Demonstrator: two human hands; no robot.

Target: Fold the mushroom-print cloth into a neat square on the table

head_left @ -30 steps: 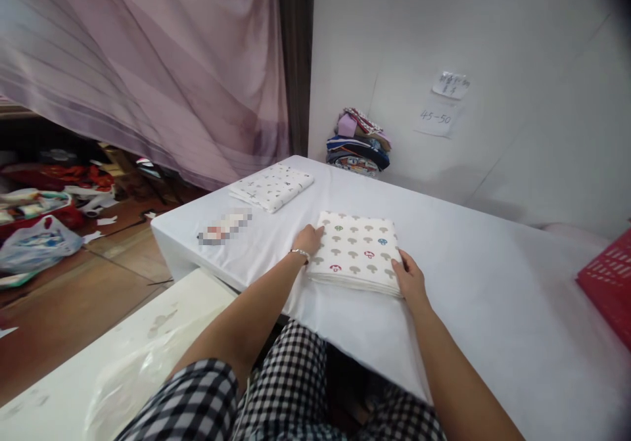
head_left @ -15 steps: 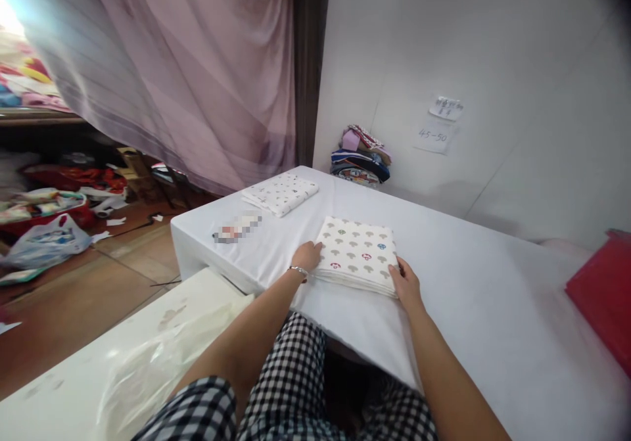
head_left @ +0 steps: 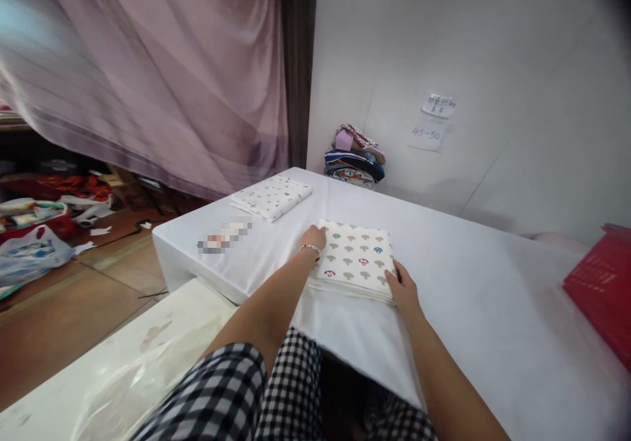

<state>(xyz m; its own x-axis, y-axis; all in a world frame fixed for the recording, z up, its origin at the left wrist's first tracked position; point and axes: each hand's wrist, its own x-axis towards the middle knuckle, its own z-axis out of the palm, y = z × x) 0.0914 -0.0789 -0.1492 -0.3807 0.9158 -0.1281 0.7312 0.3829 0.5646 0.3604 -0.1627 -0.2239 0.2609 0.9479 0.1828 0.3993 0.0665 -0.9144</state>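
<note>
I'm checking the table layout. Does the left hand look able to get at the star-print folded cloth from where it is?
Probably yes. The left hand rests on the mushroom-print stack, and only bare white table lies between it and the star-print cloth. It would need a forward stretch.

Folded cloth stack [head_left: 355, 260] on table [head_left: 468, 283], between left hand [head_left: 313, 237] and right hand [head_left: 403, 288].

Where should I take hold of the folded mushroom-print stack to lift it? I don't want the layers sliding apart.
Judging by its pose, grip the mushroom-print stack at its two short side edges, coming in low from left and right, where the left hand and right hand already rest. It lies flat on the white table with its layered edges showing toward the person, so fingers under, thumbs on top would likely keep the layers together.
</note>
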